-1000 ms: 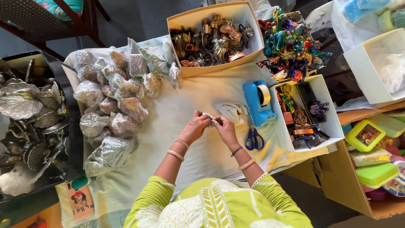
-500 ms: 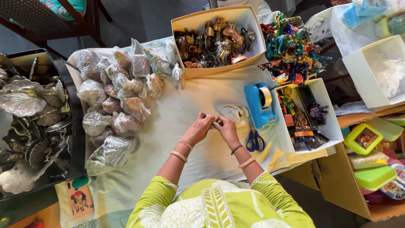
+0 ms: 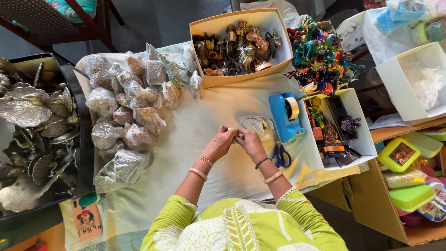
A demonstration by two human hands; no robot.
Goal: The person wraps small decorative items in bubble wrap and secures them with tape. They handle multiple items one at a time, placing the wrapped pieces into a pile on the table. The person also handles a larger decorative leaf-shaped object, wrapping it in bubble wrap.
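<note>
Left hand (image 3: 218, 145) and right hand (image 3: 250, 143) together, pinching small pale item (image 3: 235, 135) between fingertips

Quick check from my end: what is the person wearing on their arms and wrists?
Bare hands, no gloves. Lime-green sleeves with white patterning reach the elbows. The left hand wrist carries two thin gold-toned bangles. The right hand wrist has a dark thin band, then a gold-toned bangle, then a pale beaded one nearer the sleeve.

Wrapped packets (image 3: 127, 116) lay left of the hands on the cloth-covered table (image 3: 195, 153), a tape dispenser (image 3: 285, 116) and scissors (image 3: 280, 155) right, a box of figurines (image 3: 237, 46) behind
</note>
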